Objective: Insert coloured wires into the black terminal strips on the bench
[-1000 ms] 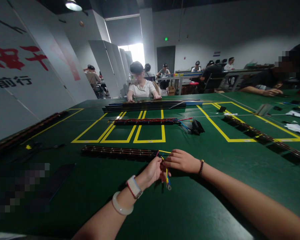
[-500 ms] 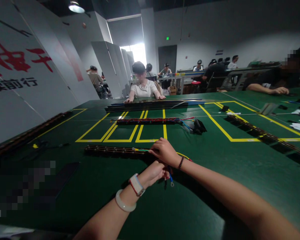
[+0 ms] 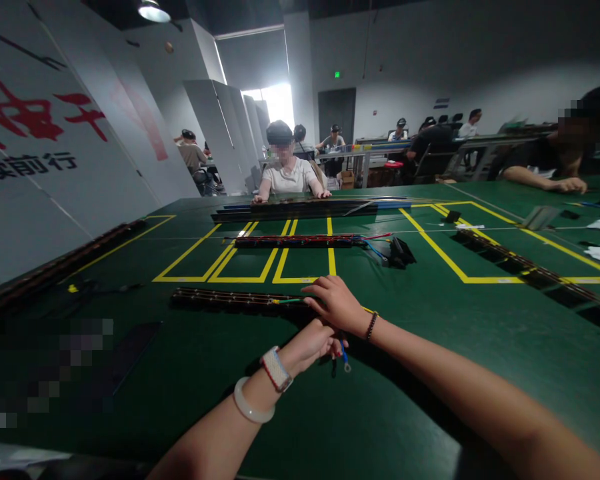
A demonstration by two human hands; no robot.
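My left hand, with a watch and a pale bangle on its wrist, is closed around a bunch of wires. A blue wire with a ring terminal and a dark one hang out below the fist. Just above it lies my right hand, fingers loosely apart over the right end of a long black strip. Under its fingertips runs a green wire with a yellow-sleeved end, resting along the strip. A yellow wire shows behind the right wrist. The strip's right end is hidden by my hands.
Beyond lies a second strip with red and blue wires and a black connector block. Long dark bars lie before a person seated opposite. More strips run along the left edge and right side. Yellow tape marks the green table.
My right hand has loosened from a pinch on the green wire, its fingers spreading slightly. The left hand stays almost still. The view has shifted a little.
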